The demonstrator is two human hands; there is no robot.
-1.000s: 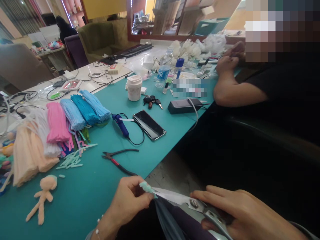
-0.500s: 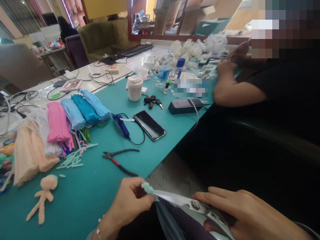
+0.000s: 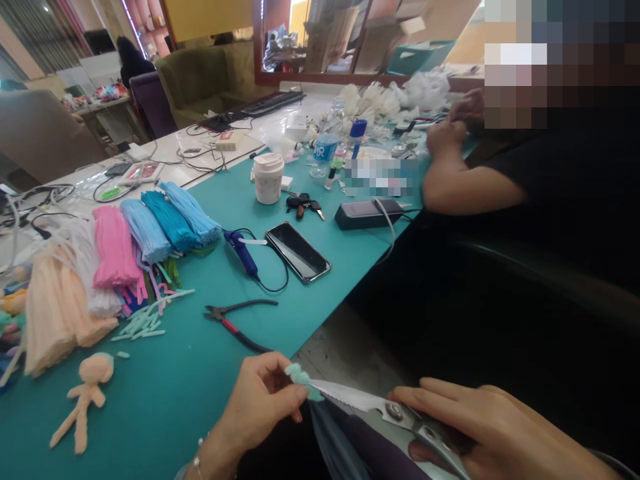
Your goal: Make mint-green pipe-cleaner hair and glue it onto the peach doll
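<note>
Fingers [image 3: 280, 393] of the left hand [image 3: 255, 407] pinch a small mint-green fuzzy pipe-cleaner piece [image 3: 300, 379], which lies against the serrated blades of a pair of silver metal scissors [image 3: 370, 405].

The right hand [image 3: 495, 433] is clenched around the scissors' handles at the lower right, and the blade tips meet the mint-green piece just off the near edge of the teal surface [image 3: 165, 393]. On that surface, close to the left hand, lie black-and-red wire cutters [image 3: 235, 320], a peach-coloured fuzzy doll figure [image 3: 85, 397] and a scatter of pale green cut stubs [image 3: 143, 323]. Further back sit bundles of pink, blue and peach pipe cleaners [image 3: 120, 250], a black smartphone [image 3: 298, 251] and a white lidded cup [image 3: 269, 177]. Another person's hand [image 3: 445, 137] works at the far right end.
</note>
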